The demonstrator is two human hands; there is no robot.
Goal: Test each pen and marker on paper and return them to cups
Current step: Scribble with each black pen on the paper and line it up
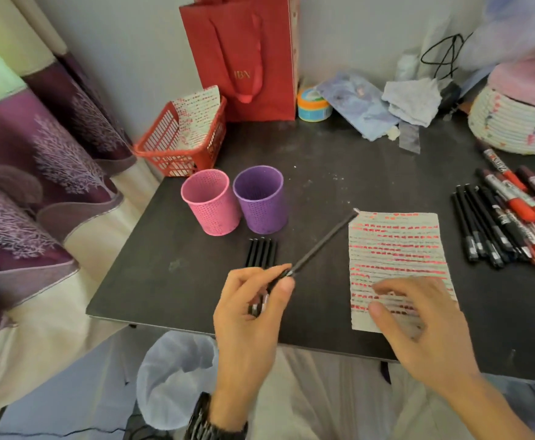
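Gripping a black pen point(323, 242) between thumb and curled fingers, the left hand point(253, 306) hangs over the near edge of the tabletop point(323, 173); the pen slants up and right, its tip at the top left corner of the paper point(396, 246); the right hand point(418, 319) lies over the paper's lower part, fingers loose and spread, holding nothing; the pink cup point(210, 204) and purple cup point(261, 201) stand side by side just behind a row of pens point(261, 254); a heap of pens and markers point(513, 223) lies at the right.
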